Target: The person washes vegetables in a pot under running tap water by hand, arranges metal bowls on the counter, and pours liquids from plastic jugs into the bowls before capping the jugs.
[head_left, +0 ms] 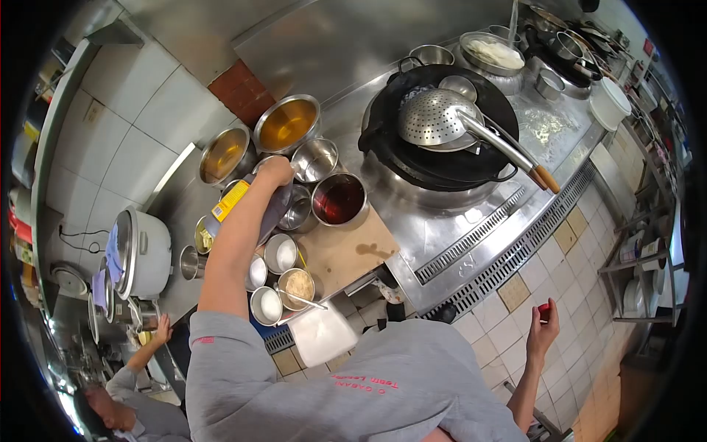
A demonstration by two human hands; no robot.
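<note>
My left hand [275,171] is closed on a large dark plastic jug with a yellow label [231,200], held tilted over a cluster of steel pots. My forearm covers part of the jug, and I cannot make out whether liquid is leaving its mouth. Closest to that hand are an empty-looking steel pot [315,160] and a pot of dark red liquid [339,200]. Well off to the right, over the tiled floor, my right hand [543,337] is closed around a small red cap [545,311].
Two pots of amber liquid [287,124] stand behind. Nearer are tins of white powder [281,253] and one of tan powder [297,286]. A black wok [442,166] holds a perforated strainer [431,118], handles jutting forward. A rice cooker [151,250] and another person [140,398] are at left.
</note>
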